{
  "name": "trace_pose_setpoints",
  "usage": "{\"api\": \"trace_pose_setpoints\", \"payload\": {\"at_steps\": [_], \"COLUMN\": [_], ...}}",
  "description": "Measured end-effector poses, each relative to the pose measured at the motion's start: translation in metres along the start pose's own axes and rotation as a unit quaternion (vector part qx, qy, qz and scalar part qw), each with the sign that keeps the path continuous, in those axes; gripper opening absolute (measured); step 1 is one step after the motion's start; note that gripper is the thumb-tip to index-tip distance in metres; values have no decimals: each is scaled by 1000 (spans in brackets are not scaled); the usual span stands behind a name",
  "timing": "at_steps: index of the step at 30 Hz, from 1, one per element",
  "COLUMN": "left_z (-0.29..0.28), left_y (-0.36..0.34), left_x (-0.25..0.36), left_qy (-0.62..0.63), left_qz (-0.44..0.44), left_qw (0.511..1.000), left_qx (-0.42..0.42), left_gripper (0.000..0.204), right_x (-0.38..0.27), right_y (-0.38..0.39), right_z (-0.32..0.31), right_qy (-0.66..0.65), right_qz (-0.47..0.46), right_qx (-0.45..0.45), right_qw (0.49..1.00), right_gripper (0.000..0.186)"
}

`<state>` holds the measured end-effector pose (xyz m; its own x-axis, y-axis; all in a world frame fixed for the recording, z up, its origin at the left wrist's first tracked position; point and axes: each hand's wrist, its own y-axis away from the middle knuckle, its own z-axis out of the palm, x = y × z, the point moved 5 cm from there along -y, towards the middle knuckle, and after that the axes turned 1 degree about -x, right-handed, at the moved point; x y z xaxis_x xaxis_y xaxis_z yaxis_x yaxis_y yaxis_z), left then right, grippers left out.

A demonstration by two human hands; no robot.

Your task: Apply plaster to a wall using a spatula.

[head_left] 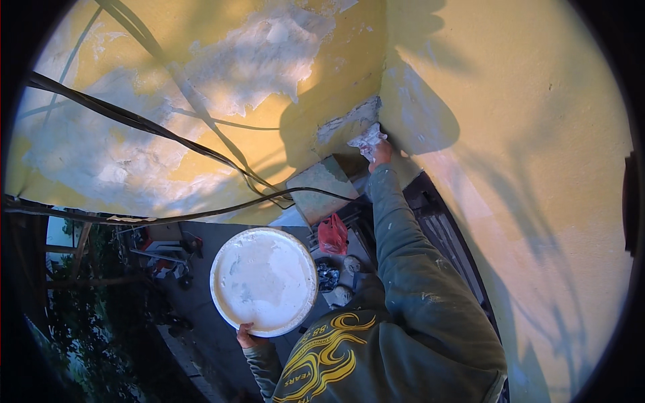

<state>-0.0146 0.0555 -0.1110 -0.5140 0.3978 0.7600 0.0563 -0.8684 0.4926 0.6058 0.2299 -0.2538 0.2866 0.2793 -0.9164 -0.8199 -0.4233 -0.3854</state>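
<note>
My left hand (250, 337) grips the near rim of a round white lid (214, 289), with the thumb over its edge. White paste is smeared over the lid's face. My right arm reaches up to the corner of the yellow wall (349, 80). There my right hand (381, 154) is closed on a crumpled whitish rag (366, 139), held at a bare grey patch (346, 122); whether it presses on the wall I cannot tell. Pale, uneven patches of white coating (269, 60) cover much of the left wall.
Dark cables (161, 134) run across the left wall to a box-like block (321, 191) below the corner. A red plastic bag (332, 235) hangs under that block. Far below, the ground holds scattered items (171, 262), with plants (87, 302) at the left.
</note>
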Motion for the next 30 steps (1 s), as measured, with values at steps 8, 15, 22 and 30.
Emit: {"api": "trace_pose_setpoints", "payload": {"at_steps": [8,15,22,30], "left_z": [-13,-19,-7,-2], "left_y": [19,14,7,7], "left_x": [-5,-9,-9,-6], "left_qy": [17,22,3,-3], "left_qz": [3,8,-9,6], "left_qw": [999,999,1000,1000], "left_qx": [48,36,30,16], "left_gripper": [58,54,53,52], "right_x": [-106,-117,-210,-172], "right_y": [-4,1,43,-12], "right_z": [35,43,59,10], "right_qy": [-247,-102,160,200], "right_qz": [252,127,95,80], "right_qx": [101,75,-29,72], "right_qw": [930,984,982,974], "right_gripper": [21,30,33,36]}}
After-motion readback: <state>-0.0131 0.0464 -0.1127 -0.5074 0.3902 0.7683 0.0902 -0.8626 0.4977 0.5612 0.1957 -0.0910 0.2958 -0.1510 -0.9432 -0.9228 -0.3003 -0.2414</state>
